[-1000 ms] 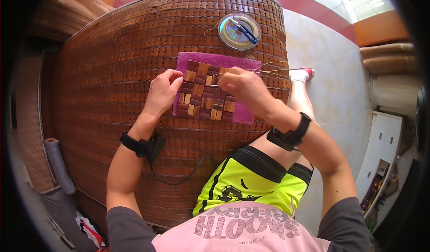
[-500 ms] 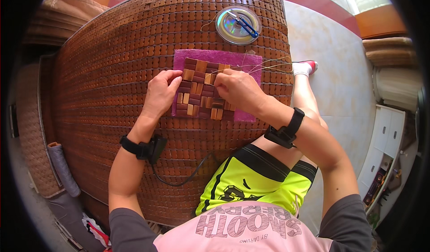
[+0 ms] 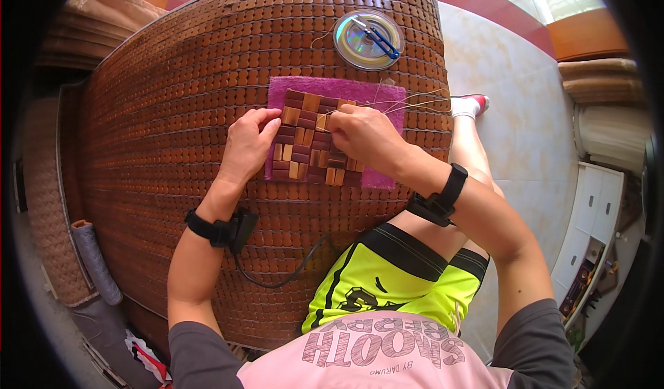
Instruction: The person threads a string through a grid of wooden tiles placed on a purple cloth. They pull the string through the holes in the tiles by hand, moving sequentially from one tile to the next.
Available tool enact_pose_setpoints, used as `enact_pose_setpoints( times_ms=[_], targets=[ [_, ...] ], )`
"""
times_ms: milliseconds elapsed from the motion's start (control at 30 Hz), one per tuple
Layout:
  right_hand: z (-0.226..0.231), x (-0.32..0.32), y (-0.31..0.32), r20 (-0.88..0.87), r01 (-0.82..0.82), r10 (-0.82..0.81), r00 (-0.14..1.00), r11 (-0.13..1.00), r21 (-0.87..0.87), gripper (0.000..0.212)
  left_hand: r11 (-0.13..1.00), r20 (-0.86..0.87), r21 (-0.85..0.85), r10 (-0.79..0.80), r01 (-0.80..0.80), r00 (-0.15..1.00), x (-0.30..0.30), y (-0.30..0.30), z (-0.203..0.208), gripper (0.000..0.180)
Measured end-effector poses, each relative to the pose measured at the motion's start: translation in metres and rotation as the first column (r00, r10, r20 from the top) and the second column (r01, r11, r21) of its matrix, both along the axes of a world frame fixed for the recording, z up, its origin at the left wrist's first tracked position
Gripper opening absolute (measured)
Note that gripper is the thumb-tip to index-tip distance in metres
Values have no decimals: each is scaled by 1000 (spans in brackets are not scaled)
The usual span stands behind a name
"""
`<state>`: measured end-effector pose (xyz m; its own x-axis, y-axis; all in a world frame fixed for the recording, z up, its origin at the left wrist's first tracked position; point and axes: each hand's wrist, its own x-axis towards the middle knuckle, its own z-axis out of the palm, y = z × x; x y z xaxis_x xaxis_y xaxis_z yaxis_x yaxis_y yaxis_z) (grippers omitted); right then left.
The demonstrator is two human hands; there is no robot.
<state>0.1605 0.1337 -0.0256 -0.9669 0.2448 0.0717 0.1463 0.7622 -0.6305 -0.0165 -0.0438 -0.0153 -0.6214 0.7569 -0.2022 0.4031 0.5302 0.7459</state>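
Observation:
A small mat of wooden blocks (image 3: pixel 303 136), dark red-brown and light tan in a checkered pattern, lies on a pink cloth (image 3: pixel 377 176). My left hand (image 3: pixel 249 143) is at the mat's left edge, thumb and forefinger pinched on it. Above the mat's right part my right hand (image 3: pixel 366 134) is closed, its fingertips pressed together on a thin cord. Several pale strands of cord (image 3: pixel 422 100) trail from that hand to the right, past the cloth. My right fingers hide part of the blocks and the exact grip.
Beyond the cloth stands a round clear disc case (image 3: pixel 346 47) with small blue-handled thread snips (image 3: pixel 380 42) on top. Brown bamboo tile matting (image 3: pixel 207 78) covers the bed. A black cable (image 3: pixel 290 278) hangs from my left wrist strap. At right is a white cabinet (image 3: pixel 588 216).
My right hand has shifted slightly to the left over the wooden blocks, with the cord strands moving along. My left hand stays in place.

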Motion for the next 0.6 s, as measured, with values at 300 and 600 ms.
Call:
enact_pose_setpoints(
  times_ms=[300,600],
  targets=[
    [-3,-3,-1,78,14,-20,997,998,69,10,1000,-20,7,-5,5,1000,1,0,0,31],
    [-9,-25,-12,10,26,-27,1000,996,89,12,1000,-3,10,-12,12,1000,1,1,2,29]
  ],
)
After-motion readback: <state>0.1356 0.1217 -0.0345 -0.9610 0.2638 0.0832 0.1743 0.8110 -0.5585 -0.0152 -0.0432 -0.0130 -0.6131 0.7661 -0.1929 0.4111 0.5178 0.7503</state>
